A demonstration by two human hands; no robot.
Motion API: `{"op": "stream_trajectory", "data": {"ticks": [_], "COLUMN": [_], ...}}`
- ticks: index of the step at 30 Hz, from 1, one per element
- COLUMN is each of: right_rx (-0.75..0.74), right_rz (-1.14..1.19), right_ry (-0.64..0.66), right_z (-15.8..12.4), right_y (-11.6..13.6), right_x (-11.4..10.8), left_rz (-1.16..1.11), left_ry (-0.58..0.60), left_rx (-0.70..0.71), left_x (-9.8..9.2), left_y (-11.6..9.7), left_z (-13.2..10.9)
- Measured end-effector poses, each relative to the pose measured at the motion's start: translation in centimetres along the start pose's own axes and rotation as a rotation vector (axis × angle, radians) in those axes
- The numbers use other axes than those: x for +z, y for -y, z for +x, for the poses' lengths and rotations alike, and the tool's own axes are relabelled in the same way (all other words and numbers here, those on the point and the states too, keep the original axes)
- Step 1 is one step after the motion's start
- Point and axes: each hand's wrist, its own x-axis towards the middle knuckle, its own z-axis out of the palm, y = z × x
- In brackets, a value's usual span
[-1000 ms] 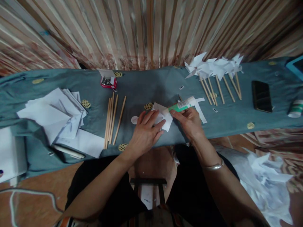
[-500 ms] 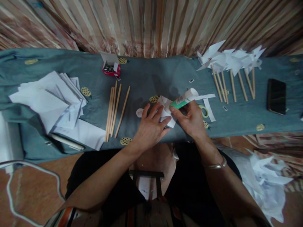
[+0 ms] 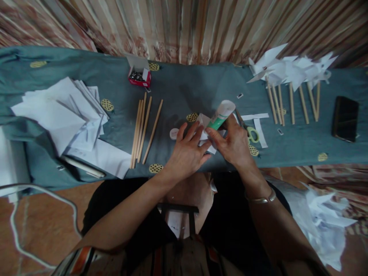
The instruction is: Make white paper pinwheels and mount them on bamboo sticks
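A small folded white paper (image 3: pixel 203 120) lies on the cloth-covered table in front of me, partly hidden under my hands. My left hand (image 3: pixel 189 151) is laid over its left side with the fingers spread. In my right hand (image 3: pixel 237 143) is a green and white glue stick (image 3: pixel 221 114), tilted, its lower end against or just above the paper; the contact is hidden by the fingers. To the left of the paper lies a round white cap (image 3: pixel 174 133). Beside the right hand are scissors with light green handles (image 3: pixel 253 135) and white paper strips (image 3: pixel 260 132).
Several wooden sticks (image 3: pixel 141 132) lie left of my hands, with a red box of metal pins (image 3: pixel 140 76) behind them. Folded paper sheets (image 3: pixel 54 111) are piled at the left. Paper pinwheels (image 3: pixel 299 71) on sticks and a phone (image 3: pixel 345 119) lie at the right.
The glue stick stands somewhat steeper and the right hand has shifted slightly, showing more of the scissors. My left hand stays on the paper. The whole view has shifted a little.
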Motion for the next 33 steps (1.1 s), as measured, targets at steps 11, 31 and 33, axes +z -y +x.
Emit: {"op": "stream_trajectory", "data": {"ticks": [11,31,33], "right_rx": [0.019,-0.034,-0.021], "right_rz": [0.041,-0.042,-0.023], "right_ry": [0.06,0.084,0.082], "right_z": [-0.1,-1.2,-1.3], "right_y": [0.4,-0.1,-0.3], "right_x": [-0.3,-0.5,-0.5], "left_rz": [-0.01,0.032,0.02], "left_ry": [0.004,0.033,0.023], "left_rx": [-0.005,-0.003,-0.007], "left_x": [-0.1,0.1,0.1], "left_y": [-0.1,0.1,0.2], "left_z": [0.1,0.0,0.0]}}
